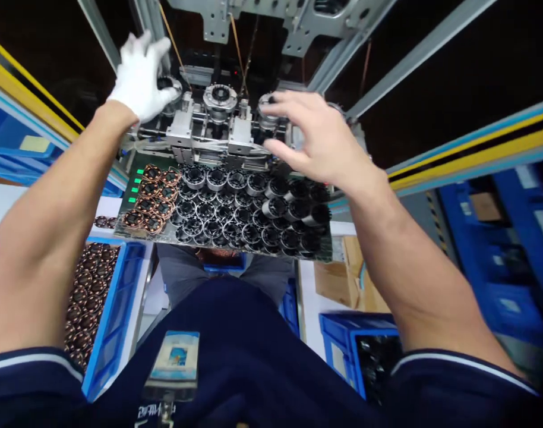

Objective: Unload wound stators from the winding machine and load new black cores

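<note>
My left hand [140, 80], in a white glove, is at the left round holder [170, 95] of a winding machine. Its fingers are spread and a little blurred, and the thumb lies over the holder's edge. My bare right hand [313, 134] hovers with thumb and fingers apart at another round holder [268, 116], its fingertips covering part of the rim. Whether they touch it I cannot tell. Between the hands a metal holder [220, 101] carries a dark ring-shaped core. Below lies a board with rows of black-and-grey stator cores [227, 205] and copper-wound stators [151, 199].
Copper-coloured wires [236, 44] run down to the machine from above. A blue crate [115, 327] full of wound stators stands at lower left, another blue crate [343, 351] with dark parts at lower right. Yellow-and-blue frame bars [472, 151] flank both sides.
</note>
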`<act>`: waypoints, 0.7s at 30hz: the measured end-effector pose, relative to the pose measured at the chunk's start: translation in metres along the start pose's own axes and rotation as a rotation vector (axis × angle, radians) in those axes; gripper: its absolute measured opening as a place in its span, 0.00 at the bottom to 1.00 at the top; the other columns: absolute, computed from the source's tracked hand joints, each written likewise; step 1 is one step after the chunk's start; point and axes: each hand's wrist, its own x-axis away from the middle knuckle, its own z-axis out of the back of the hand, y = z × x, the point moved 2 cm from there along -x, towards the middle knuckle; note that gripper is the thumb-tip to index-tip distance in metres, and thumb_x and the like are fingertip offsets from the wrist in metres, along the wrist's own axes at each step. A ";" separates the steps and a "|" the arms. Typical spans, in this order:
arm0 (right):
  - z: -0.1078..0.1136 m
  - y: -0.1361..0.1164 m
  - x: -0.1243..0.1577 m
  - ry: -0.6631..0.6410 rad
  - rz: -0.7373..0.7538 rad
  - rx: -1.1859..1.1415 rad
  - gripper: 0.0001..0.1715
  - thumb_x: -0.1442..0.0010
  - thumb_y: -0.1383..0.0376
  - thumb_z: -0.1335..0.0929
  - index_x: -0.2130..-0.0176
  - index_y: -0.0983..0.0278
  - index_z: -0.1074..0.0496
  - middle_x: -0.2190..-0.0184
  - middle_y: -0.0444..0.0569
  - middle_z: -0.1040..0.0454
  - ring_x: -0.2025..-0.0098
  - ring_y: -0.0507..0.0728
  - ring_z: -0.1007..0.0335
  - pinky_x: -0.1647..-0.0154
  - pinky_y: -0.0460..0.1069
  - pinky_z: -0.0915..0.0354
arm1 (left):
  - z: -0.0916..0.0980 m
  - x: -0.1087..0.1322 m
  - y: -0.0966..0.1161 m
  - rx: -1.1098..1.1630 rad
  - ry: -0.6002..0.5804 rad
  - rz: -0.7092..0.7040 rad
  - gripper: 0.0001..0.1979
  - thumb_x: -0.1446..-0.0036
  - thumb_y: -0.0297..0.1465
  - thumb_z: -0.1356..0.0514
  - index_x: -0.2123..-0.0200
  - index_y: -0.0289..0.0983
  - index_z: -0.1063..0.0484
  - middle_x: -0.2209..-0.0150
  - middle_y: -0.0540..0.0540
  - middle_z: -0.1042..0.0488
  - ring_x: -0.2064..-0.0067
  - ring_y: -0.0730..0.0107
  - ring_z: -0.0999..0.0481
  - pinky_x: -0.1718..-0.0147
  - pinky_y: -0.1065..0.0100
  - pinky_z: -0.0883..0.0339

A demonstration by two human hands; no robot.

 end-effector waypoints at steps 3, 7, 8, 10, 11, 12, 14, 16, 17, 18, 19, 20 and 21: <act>0.017 -0.008 0.097 0.123 -0.037 0.121 0.18 0.31 0.48 0.22 0.46 0.51 0.14 0.25 0.54 0.23 0.22 0.78 0.29 0.17 0.84 0.38 | 0.020 0.058 0.101 0.095 0.255 -0.220 0.46 0.28 0.70 0.41 0.21 0.49 0.35 0.13 0.57 0.49 0.13 0.47 0.56 0.09 0.37 0.59; -0.011 0.008 0.169 0.079 -0.061 0.302 0.13 0.27 0.52 0.23 0.52 0.58 0.15 0.24 0.63 0.24 0.19 0.80 0.32 0.20 0.83 0.33 | -0.003 0.150 0.247 0.070 0.054 -0.679 0.26 0.34 0.51 0.23 0.40 0.47 0.16 0.15 0.43 0.38 0.14 0.27 0.45 0.19 0.22 0.40; -0.021 0.012 0.175 0.048 -0.080 0.340 0.12 0.27 0.54 0.23 0.51 0.58 0.15 0.22 0.63 0.26 0.17 0.79 0.34 0.19 0.82 0.33 | -0.012 0.164 0.270 0.047 0.015 -0.696 0.22 0.33 0.45 0.23 0.41 0.44 0.15 0.15 0.40 0.37 0.14 0.26 0.43 0.20 0.24 0.37; -0.036 0.019 0.181 0.004 -0.118 0.393 0.11 0.26 0.56 0.23 0.50 0.58 0.16 0.20 0.61 0.29 0.15 0.78 0.37 0.18 0.81 0.34 | -0.029 0.176 0.296 -0.003 -0.065 -0.662 0.16 0.31 0.38 0.23 0.44 0.39 0.13 0.15 0.35 0.37 0.15 0.24 0.41 0.21 0.26 0.36; -0.041 0.021 0.181 -0.010 -0.125 0.409 0.09 0.26 0.57 0.23 0.50 0.59 0.15 0.20 0.61 0.29 0.15 0.78 0.38 0.17 0.81 0.35 | -0.035 0.177 0.301 -0.024 -0.097 -0.637 0.14 0.31 0.36 0.24 0.45 0.38 0.13 0.15 0.34 0.38 0.15 0.23 0.41 0.20 0.26 0.36; -0.043 0.021 0.182 -0.017 -0.122 0.419 0.08 0.25 0.58 0.23 0.51 0.59 0.15 0.19 0.60 0.30 0.15 0.78 0.38 0.16 0.82 0.37 | -0.039 0.176 0.303 -0.042 -0.124 -0.618 0.12 0.31 0.34 0.23 0.47 0.37 0.12 0.15 0.34 0.38 0.15 0.22 0.41 0.20 0.26 0.37; -0.042 0.019 0.183 -0.006 -0.095 0.422 0.07 0.24 0.59 0.24 0.53 0.59 0.15 0.18 0.59 0.31 0.15 0.78 0.38 0.15 0.84 0.41 | -0.038 0.172 0.300 -0.057 -0.156 -0.609 0.09 0.33 0.33 0.22 0.52 0.39 0.12 0.16 0.37 0.36 0.15 0.22 0.41 0.20 0.26 0.36; -0.034 0.016 0.184 0.049 -0.056 0.394 0.09 0.24 0.57 0.25 0.54 0.58 0.15 0.19 0.58 0.29 0.19 0.79 0.33 0.18 0.84 0.37 | -0.029 0.170 0.294 -0.045 -0.163 -0.613 0.06 0.33 0.33 0.22 0.55 0.40 0.13 0.19 0.39 0.29 0.18 0.26 0.34 0.24 0.30 0.30; -0.027 0.014 0.183 0.089 -0.044 0.369 0.09 0.23 0.56 0.25 0.54 0.58 0.15 0.22 0.57 0.25 0.22 0.79 0.29 0.22 0.84 0.34 | -0.021 0.170 0.290 -0.034 -0.157 -0.590 0.06 0.31 0.34 0.23 0.55 0.40 0.14 0.23 0.39 0.25 0.21 0.28 0.28 0.28 0.33 0.25; -0.018 0.012 0.180 0.134 -0.041 0.340 0.10 0.24 0.54 0.25 0.54 0.57 0.16 0.27 0.57 0.20 0.27 0.79 0.24 0.26 0.83 0.30 | -0.012 0.168 0.286 -0.011 -0.140 -0.539 0.07 0.30 0.35 0.24 0.53 0.40 0.15 0.26 0.39 0.21 0.26 0.32 0.22 0.33 0.37 0.20; -0.007 0.011 0.174 0.180 -0.050 0.306 0.11 0.25 0.53 0.24 0.52 0.57 0.17 0.33 0.57 0.16 0.33 0.78 0.20 0.30 0.82 0.27 | -0.001 0.165 0.281 0.027 -0.112 -0.469 0.09 0.28 0.36 0.26 0.49 0.40 0.16 0.31 0.38 0.17 0.31 0.37 0.17 0.37 0.41 0.17; 0.005 0.010 0.165 0.223 -0.068 0.270 0.13 0.27 0.52 0.23 0.48 0.56 0.17 0.38 0.56 0.14 0.38 0.77 0.18 0.33 0.80 0.24 | 0.010 0.159 0.276 0.081 -0.084 -0.403 0.13 0.27 0.38 0.27 0.44 0.40 0.17 0.34 0.39 0.15 0.36 0.42 0.14 0.41 0.43 0.16; 0.017 0.010 0.154 0.262 -0.091 0.232 0.20 0.30 0.52 0.22 0.43 0.56 0.19 0.41 0.56 0.13 0.42 0.76 0.17 0.36 0.79 0.22 | 0.023 0.150 0.271 0.146 -0.053 -0.341 0.20 0.27 0.39 0.29 0.37 0.41 0.20 0.36 0.39 0.14 0.40 0.46 0.13 0.42 0.45 0.15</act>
